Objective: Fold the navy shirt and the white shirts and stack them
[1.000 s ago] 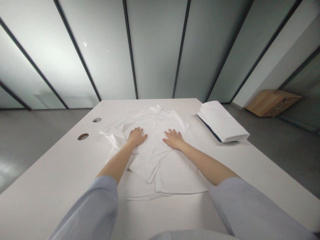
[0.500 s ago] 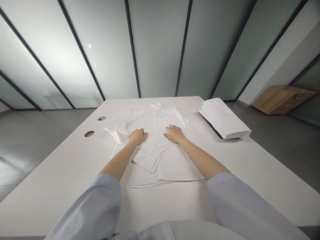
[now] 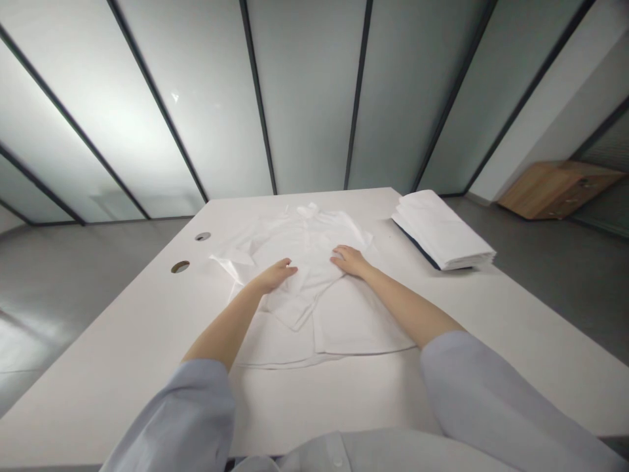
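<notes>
A white shirt [image 3: 363, 318] lies spread on the table, its collar [image 3: 308, 210] at the far end and its hem towards me. The left sleeve side is crumpled, and the front has folds between my hands. My left hand [image 3: 276, 276] is over the left front, turned on its side with thumb and fingers apart; I see nothing held in it. On the right front rests my right hand [image 3: 352, 261], palm down, with its fingers stretched out and slightly bent against the fabric.
A stack of folded white cloth [image 3: 442, 229] with a dark layer underneath sits at the table's right edge. Two round holes, the nearer one [image 3: 180, 267] and the farther one [image 3: 202, 236], pierce the white table [image 3: 122, 367] on the left. A wooden cabinet [image 3: 555, 190] stands beyond, at right.
My left hand has turned onto its side and its thumb has come away from the fingers. My right hand has shifted slightly right, its fingers closer together. The view has tilted a little.
</notes>
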The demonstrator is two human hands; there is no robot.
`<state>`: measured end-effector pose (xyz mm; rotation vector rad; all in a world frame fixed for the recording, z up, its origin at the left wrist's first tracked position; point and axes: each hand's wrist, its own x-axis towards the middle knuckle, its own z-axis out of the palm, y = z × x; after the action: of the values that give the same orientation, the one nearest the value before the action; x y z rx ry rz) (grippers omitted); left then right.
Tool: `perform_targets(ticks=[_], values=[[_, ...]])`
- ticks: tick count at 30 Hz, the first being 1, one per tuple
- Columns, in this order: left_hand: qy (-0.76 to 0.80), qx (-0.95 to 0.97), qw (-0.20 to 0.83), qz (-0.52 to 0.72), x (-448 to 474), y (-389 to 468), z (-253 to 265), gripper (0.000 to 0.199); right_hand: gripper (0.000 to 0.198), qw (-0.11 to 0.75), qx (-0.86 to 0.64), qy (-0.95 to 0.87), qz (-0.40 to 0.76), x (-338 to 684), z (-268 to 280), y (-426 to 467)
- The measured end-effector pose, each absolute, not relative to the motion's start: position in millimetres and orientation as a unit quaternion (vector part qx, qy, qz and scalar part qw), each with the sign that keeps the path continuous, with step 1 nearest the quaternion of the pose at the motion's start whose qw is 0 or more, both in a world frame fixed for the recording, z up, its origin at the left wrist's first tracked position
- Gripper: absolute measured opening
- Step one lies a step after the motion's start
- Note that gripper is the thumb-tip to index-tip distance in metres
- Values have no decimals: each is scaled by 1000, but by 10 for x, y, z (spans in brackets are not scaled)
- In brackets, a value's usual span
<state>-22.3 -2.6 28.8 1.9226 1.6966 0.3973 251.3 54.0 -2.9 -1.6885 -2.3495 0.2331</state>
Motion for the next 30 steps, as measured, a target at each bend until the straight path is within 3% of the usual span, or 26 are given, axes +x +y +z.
perform_targets(ticks=[4,8,11,18,24,27,30], values=[[619,647,417,153,-385,-31,328,53,38,143,-587,-794,71,2680,-15,596],[635,640,416,117,-487,-39,371,46,36,136,-600,-787,57,2780,-45,581],[647,667,359,87,-518,-19,397,40,35,130,-593,-793,48,2797,-71,545],[622,778,57,72,-670,5,286,34,36,137,-583,-800,36,2776,-64,488],[675,736,-6,49,-792,28,132,38,34,149,-585,-796,32,2758,-51,462],[705,694,52,139,-926,170,144,29,32,172,-592,-785,52,2770,-66,478],[718,565,173,368,-1099,366,260,27,29,219,-611,-751,118,2741,-71,518]])
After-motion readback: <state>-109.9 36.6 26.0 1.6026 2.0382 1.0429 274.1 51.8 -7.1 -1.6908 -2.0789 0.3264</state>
